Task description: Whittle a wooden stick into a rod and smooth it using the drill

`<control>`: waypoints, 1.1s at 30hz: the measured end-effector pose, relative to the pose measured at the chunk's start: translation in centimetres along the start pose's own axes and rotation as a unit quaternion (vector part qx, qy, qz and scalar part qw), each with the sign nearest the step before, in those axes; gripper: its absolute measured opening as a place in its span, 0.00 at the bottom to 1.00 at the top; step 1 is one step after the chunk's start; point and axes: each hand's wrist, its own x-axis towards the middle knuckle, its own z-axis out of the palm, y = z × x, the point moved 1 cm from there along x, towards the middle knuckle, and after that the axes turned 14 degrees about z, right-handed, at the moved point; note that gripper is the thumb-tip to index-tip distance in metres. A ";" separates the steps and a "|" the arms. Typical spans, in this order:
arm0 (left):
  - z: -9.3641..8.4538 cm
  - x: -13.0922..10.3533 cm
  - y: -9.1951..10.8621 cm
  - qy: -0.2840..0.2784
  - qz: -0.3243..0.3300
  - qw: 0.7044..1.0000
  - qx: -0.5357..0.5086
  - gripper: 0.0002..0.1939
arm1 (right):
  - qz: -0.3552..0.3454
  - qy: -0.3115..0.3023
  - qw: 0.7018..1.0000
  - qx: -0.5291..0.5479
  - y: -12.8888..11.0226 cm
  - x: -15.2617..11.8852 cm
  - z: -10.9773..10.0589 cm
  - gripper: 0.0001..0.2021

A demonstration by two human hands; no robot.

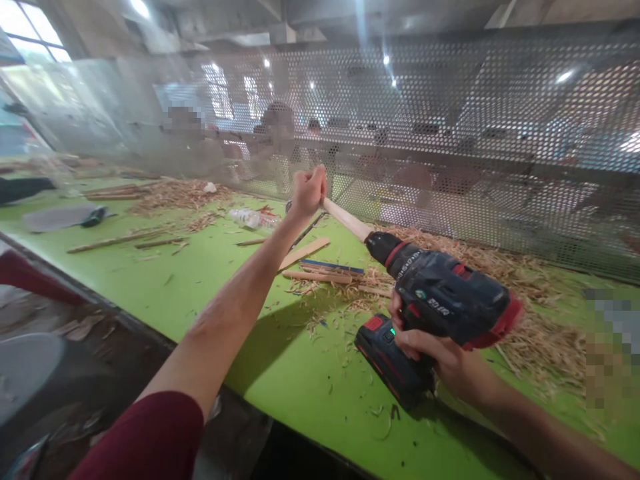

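Observation:
A pale wooden stick (346, 219) runs from the chuck of a dark blue and red cordless drill (445, 293) up to my left hand (310, 190). That hand is closed in a fist round the stick's far end. My right hand (425, 340) is wrapped round the drill's handle, above its battery (387, 357), where a small green light shows. Both the drill and the stick are held above the green table (310, 380). Beneath them on the tabletop lie flat wood strips (307, 252) and a thin blue strip (333, 267).
Wood shavings (545, 340) are heaped at the right and along a perforated metal screen (450, 147). A clear plastic bottle (255, 219) lies behind my left forearm. Sticks (120, 239) and another shavings pile (173, 195) are on the left. Blurred people show beyond the screen.

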 end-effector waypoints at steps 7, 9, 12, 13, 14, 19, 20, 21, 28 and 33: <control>0.5 0.1 -0.1 0.034 -0.023 0.999 0.006 0.31 | 0.017 -0.016 1.000 0.014 0.1 0.0 -0.2 0.11; 0.4 0.2 -0.1 0.034 -0.029 0.999 0.010 0.31 | 0.023 -0.017 0.999 0.014 -0.1 0.0 -0.2 0.11; -0.2 0.3 -0.2 -0.003 -0.043 0.999 0.007 0.31 | 0.031 -0.020 0.999 0.017 -0.2 0.0 -0.2 0.10; -0.4 0.4 -0.3 -0.021 -0.050 0.999 0.002 0.31 | 0.030 -0.018 0.999 0.017 -0.2 0.1 -0.2 0.10; -0.6 0.4 -0.4 -0.036 -0.059 0.998 -0.004 0.30 | 0.029 -0.017 0.999 0.015 -0.3 0.1 -0.2 0.10; -1.3 0.7 -0.7 -0.050 -0.077 0.996 -0.019 0.29 | 0.011 -0.022 1.000 -0.002 -0.7 0.0 -0.1 0.11; -1.4 0.8 -0.8 -0.047 -0.080 0.995 -0.021 0.29 | 0.009 -0.026 1.000 0.001 -0.8 0.0 -0.1 0.10; -1.5 0.8 -0.9 -0.037 -0.082 0.996 -0.023 0.29 | 0.008 -0.028 1.000 0.006 -0.8 0.1 0.0 0.10; -3.1 1.5 -1.6 0.117 -0.092 0.989 -0.027 0.33 | -0.001 -0.037 0.999 0.039 -0.2 0.1 0.0 0.07; -3.7 1.5 -2.0 0.127 -0.123 0.983 -0.053 0.30 | 0.009 -0.036 0.998 0.055 0.1 -0.1 0.1 0.06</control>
